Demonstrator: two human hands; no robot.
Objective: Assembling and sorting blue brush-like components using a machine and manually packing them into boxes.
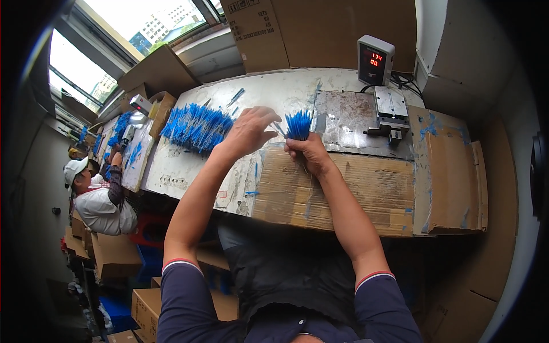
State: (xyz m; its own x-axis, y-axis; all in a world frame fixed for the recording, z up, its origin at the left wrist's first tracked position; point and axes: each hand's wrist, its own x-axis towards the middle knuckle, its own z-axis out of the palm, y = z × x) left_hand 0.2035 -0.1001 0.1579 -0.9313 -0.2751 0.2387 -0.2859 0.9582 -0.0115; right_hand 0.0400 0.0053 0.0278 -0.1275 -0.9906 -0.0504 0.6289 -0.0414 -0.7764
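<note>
My right hand (309, 151) is closed around the lower end of an upright bundle of thin blue-tipped strands (298, 123), whose exact kind I cannot make out. My left hand (251, 130) is just left of the bundle, with thumb and fingers apart. A thin greyish strand (278, 129) slants between the left fingertips and the bundle; whether the fingers touch it is unclear. Beside my left wrist, a big pile of similar blue strands (197, 128) lies on the white worktable (229, 177).
A flattened cardboard sheet (354, 186) covers the table's near edge. At the right stand a small metal press-like machine (392, 111) and a box with a red display (375, 60). Beyond the pile lies a pen-like tool (235, 96). A co-worker (103, 200) sits far left.
</note>
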